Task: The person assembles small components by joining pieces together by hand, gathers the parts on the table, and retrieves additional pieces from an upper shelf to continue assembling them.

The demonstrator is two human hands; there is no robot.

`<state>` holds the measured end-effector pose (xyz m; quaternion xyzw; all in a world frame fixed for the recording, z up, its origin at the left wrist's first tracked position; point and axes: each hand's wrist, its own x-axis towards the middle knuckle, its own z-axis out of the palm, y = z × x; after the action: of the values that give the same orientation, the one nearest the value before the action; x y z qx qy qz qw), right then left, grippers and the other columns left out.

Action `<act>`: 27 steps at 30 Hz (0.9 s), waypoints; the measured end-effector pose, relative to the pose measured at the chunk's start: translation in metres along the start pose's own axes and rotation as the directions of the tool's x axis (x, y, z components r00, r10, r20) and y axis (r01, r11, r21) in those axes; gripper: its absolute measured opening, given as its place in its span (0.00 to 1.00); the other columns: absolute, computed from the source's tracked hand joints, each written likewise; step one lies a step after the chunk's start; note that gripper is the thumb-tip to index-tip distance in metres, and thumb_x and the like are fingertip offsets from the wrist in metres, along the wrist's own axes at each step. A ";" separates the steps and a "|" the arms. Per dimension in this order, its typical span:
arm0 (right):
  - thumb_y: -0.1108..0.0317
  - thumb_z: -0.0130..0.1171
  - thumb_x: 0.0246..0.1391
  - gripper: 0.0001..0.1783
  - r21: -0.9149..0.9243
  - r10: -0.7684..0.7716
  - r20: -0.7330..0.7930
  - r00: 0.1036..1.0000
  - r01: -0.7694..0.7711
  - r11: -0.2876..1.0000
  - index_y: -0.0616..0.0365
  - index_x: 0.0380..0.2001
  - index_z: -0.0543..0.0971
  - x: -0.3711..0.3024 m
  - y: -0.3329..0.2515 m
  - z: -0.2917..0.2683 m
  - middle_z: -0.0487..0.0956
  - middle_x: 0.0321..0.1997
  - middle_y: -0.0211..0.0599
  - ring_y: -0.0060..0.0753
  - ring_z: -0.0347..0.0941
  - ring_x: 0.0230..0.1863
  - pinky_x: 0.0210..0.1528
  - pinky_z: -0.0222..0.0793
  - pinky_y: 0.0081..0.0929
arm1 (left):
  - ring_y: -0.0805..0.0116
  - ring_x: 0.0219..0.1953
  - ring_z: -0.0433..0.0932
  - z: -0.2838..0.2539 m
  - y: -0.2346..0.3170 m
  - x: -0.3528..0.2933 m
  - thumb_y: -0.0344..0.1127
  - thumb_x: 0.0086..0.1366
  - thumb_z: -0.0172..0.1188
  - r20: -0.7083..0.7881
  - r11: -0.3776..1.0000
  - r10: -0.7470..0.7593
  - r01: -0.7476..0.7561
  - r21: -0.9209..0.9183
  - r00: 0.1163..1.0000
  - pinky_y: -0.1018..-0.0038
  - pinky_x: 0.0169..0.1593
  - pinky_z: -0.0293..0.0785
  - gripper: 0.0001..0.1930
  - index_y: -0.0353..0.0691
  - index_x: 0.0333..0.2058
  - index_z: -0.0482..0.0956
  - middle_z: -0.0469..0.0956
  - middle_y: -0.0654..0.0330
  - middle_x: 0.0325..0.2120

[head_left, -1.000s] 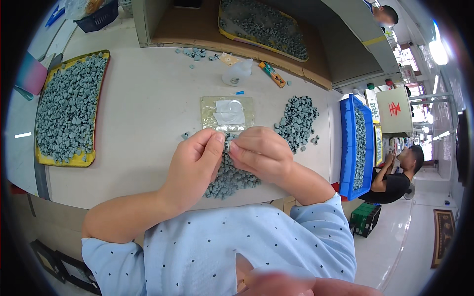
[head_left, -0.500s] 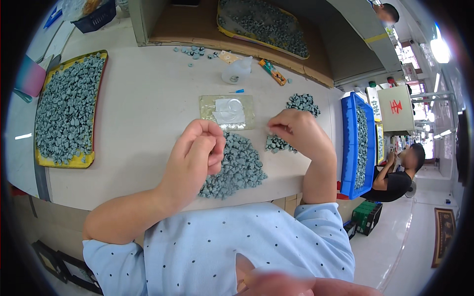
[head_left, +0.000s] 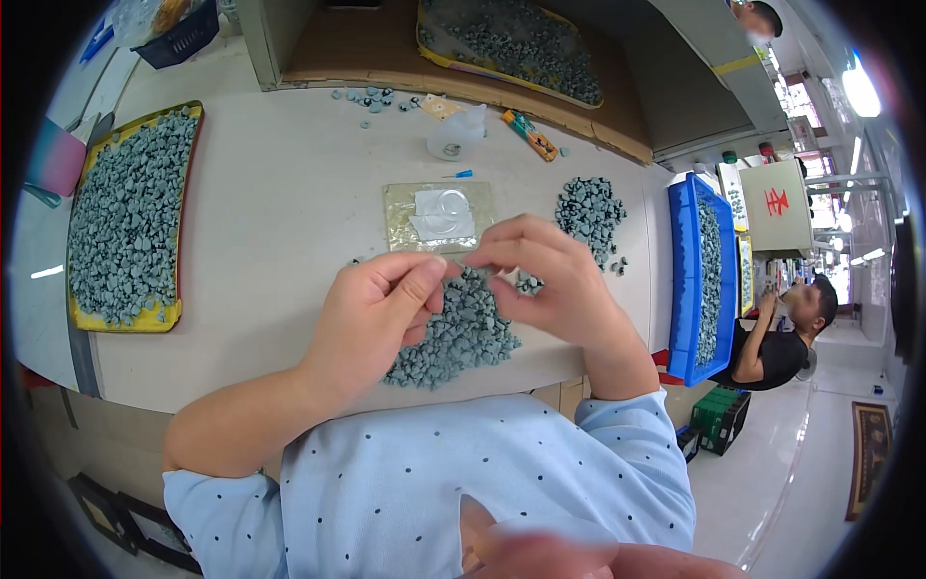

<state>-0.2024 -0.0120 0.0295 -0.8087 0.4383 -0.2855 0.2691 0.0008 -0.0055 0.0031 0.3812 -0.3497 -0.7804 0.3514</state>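
Note:
Above a heap of small grey-green pieces (head_left: 453, 338) at the table's near edge, both hands are raised with their fingertips close together. My left hand (head_left: 371, 314) is closed, thumb pressed against the bent fingers; whatever it pinches is too small or hidden to make out. Just right of it, my right hand (head_left: 555, 285) has its thumb apart from its curved fingers, and I see nothing between them. Beyond the hands lies a flat yellowish pad (head_left: 405, 217) carrying white paper and a clear ring. A second pile of dark-and-green pieces (head_left: 590, 212) sits beyond the right hand.
A yellow tray full of pieces (head_left: 174, 314) lies left; a blue bin (head_left: 681, 289) stands right. A small blue-hubbed needle (head_left: 463, 174), a translucent container (head_left: 453, 140) and an orange-green packet (head_left: 531, 135) lie farther back, before a shelf (head_left: 376, 77). A person (head_left: 762, 352) sits far right.
My right hand has moved left from the pile on the right to my left hand's fingertips, and its thumb has parted from its fingers. My left hand has shifted slightly, its fingertips turning rightward.

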 end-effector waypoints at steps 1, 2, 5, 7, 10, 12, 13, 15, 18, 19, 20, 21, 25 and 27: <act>0.86 0.59 0.35 0.20 0.015 -0.147 -0.039 0.988 0.148 0.989 0.59 0.37 0.80 -0.001 -0.001 0.001 0.77 0.34 0.36 0.33 0.76 0.33 0.36 0.73 0.22 | 0.82 0.21 0.59 0.003 -0.001 0.001 0.37 0.69 0.50 0.033 0.999 -0.040 0.040 -0.007 0.999 0.84 0.23 0.58 0.12 0.33 0.39 0.76 0.68 0.67 0.24; 0.86 0.59 0.35 0.20 0.017 -0.147 -0.044 0.988 0.148 0.989 0.59 0.37 0.80 -0.002 0.000 0.002 0.77 0.34 0.36 0.33 0.76 0.33 0.36 0.73 0.22 | 0.83 0.21 0.60 0.006 -0.001 0.001 0.37 0.69 0.50 0.066 0.997 -0.080 0.081 -0.011 0.995 0.85 0.23 0.59 0.12 0.33 0.38 0.76 0.69 0.67 0.24; 0.86 0.62 0.33 0.20 -0.008 -0.304 -0.088 0.949 0.304 0.952 0.61 0.36 0.80 0.004 0.002 0.014 0.78 0.34 0.37 0.33 0.75 0.34 0.35 0.73 0.24 | 0.83 0.21 0.60 -0.005 -0.009 0.000 0.38 0.68 0.52 0.142 0.980 -0.095 0.117 -0.162 0.985 0.85 0.24 0.59 0.13 0.33 0.40 0.76 0.69 0.67 0.25; 0.84 0.65 0.35 0.19 -0.103 -0.405 -0.094 0.910 0.396 0.913 0.62 0.36 0.80 0.004 0.003 0.009 0.79 0.33 0.37 0.34 0.75 0.33 0.33 0.71 0.26 | 0.82 0.21 0.60 0.002 -0.004 -0.001 0.37 0.68 0.53 0.105 0.985 -0.060 0.076 -0.155 0.993 0.85 0.24 0.59 0.12 0.33 0.40 0.76 0.70 0.67 0.25; 0.82 0.67 0.36 0.17 -0.186 -0.442 -0.154 0.884 0.413 0.892 0.62 0.35 0.80 0.004 0.002 0.008 0.78 0.32 0.37 0.35 0.75 0.31 0.33 0.70 0.26 | 0.82 0.22 0.61 0.005 0.002 0.001 0.35 0.67 0.54 0.070 0.989 -0.035 0.044 -0.139 0.997 0.85 0.23 0.58 0.10 0.33 0.40 0.75 0.71 0.65 0.25; 0.82 0.67 0.35 0.16 -0.194 -0.438 -0.136 0.889 0.410 0.892 0.63 0.33 0.80 0.002 0.002 0.005 0.78 0.31 0.37 0.35 0.75 0.30 0.32 0.70 0.26 | 0.82 0.22 0.62 0.006 0.002 0.001 0.35 0.66 0.55 0.070 0.990 -0.045 0.054 -0.132 0.997 0.85 0.22 0.57 0.10 0.34 0.40 0.75 0.71 0.65 0.26; 0.82 0.67 0.35 0.15 -0.202 -0.433 -0.117 0.894 0.406 0.891 0.63 0.32 0.80 0.002 0.002 0.005 0.78 0.31 0.38 0.35 0.74 0.29 0.31 0.70 0.26 | 0.82 0.22 0.62 0.006 0.002 0.001 0.34 0.65 0.56 0.059 0.993 -0.036 0.042 -0.115 0.998 0.85 0.22 0.57 0.10 0.34 0.40 0.74 0.71 0.64 0.26; 0.82 0.67 0.35 0.14 -0.175 -0.438 -0.123 0.891 0.415 0.893 0.63 0.31 0.81 0.002 0.001 0.006 0.78 0.30 0.37 0.35 0.74 0.28 0.30 0.70 0.26 | 0.82 0.22 0.62 0.006 0.002 0.000 0.33 0.65 0.57 0.047 0.995 -0.026 0.031 -0.098 0.999 0.85 0.22 0.57 0.09 0.33 0.40 0.74 0.72 0.64 0.25; 0.82 0.67 0.35 0.12 -0.140 -0.448 -0.122 0.886 0.432 0.891 0.63 0.29 0.81 0.003 0.002 0.005 0.77 0.29 0.37 0.34 0.74 0.28 0.28 0.70 0.25 | 0.82 0.20 0.61 0.008 0.003 0.000 0.34 0.65 0.57 0.021 0.997 -0.049 0.050 -0.053 0.999 0.84 0.23 0.59 0.11 0.31 0.41 0.75 0.72 0.65 0.24; 0.83 0.67 0.34 0.12 -0.133 -0.455 -0.116 0.883 0.440 0.888 0.64 0.28 0.80 0.003 0.003 0.006 0.77 0.29 0.37 0.34 0.74 0.27 0.27 0.70 0.25 | 0.82 0.20 0.61 0.008 0.004 0.000 0.34 0.65 0.56 0.012 0.998 -0.053 0.053 -0.012 0.998 0.84 0.23 0.59 0.11 0.30 0.41 0.75 0.71 0.65 0.24; 0.83 0.67 0.34 0.12 -0.132 -0.453 -0.115 0.884 0.438 0.889 0.64 0.28 0.80 0.003 0.004 0.006 0.77 0.29 0.37 0.34 0.74 0.27 0.27 0.70 0.25 | 0.82 0.20 0.60 0.008 0.004 0.000 0.33 0.66 0.56 0.004 0.998 -0.058 0.058 0.028 0.998 0.84 0.23 0.59 0.11 0.30 0.41 0.75 0.70 0.66 0.23; 0.83 0.66 0.34 0.12 -0.166 -0.473 -0.147 0.869 0.450 0.878 0.63 0.27 0.80 0.005 0.006 0.007 0.77 0.28 0.36 0.34 0.73 0.26 0.26 0.69 0.25 | 0.82 0.20 0.60 0.007 0.003 0.000 0.33 0.66 0.56 0.004 0.998 -0.059 0.059 0.029 0.998 0.84 0.23 0.59 0.11 0.30 0.41 0.75 0.70 0.66 0.23; 0.83 0.67 0.33 0.12 -0.385 -0.532 -0.207 0.821 0.432 0.816 0.63 0.26 0.78 0.014 0.023 0.006 0.75 0.27 0.35 0.33 0.72 0.25 0.25 0.68 0.25 | 0.82 0.22 0.60 0.000 -0.002 0.002 0.35 0.68 0.51 0.020 0.998 -0.002 0.003 -0.064 1.000 0.84 0.24 0.59 0.13 0.31 0.44 0.74 0.67 0.67 0.25; 0.83 0.68 0.33 0.13 -0.442 -0.528 -0.194 0.827 0.407 0.799 0.63 0.27 0.78 0.018 0.033 0.007 0.75 0.27 0.34 0.32 0.71 0.25 0.25 0.68 0.26 | 0.82 0.23 0.60 0.000 -0.002 0.003 0.35 0.69 0.50 0.037 0.995 0.022 -0.018 -0.102 0.999 0.84 0.25 0.59 0.14 0.30 0.45 0.73 0.66 0.68 0.26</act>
<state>-0.2080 -0.0423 0.0063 -0.8741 0.3057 -0.3749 -0.0453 -0.0010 -0.0065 0.0003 0.3443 -0.3201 -0.8007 0.3714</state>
